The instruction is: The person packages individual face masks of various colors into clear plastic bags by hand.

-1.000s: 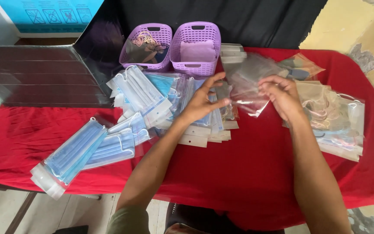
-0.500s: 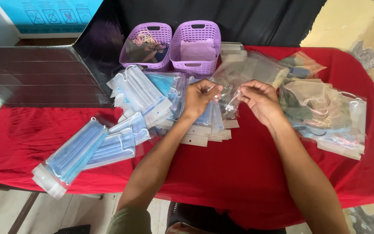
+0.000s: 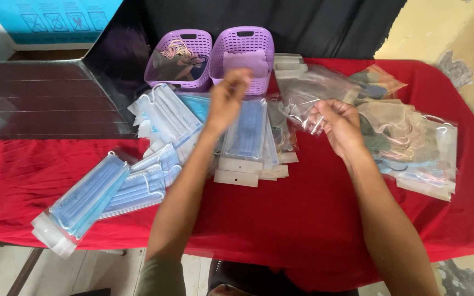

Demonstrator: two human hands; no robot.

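My right hand (image 3: 338,123) pinches a clear plastic sleeve (image 3: 303,98) over the red tablecloth (image 3: 303,219). My left hand (image 3: 227,96) is raised and blurred, reaching toward the right purple basket (image 3: 245,52); it holds nothing I can make out. Below it lies a row of packaged blue face masks (image 3: 248,137) with white header cards.
A left purple basket (image 3: 179,57) holds small loops and bits. Bagged blue masks (image 3: 86,197) fan out at the left. More clear sleeves and bagged coloured masks (image 3: 412,148) pile at the right. A dark panel (image 3: 45,98) lies back left.
My left hand let go of the clear sleeve and rose toward the right basket. My right hand kept the sleeve and stayed near the middle.
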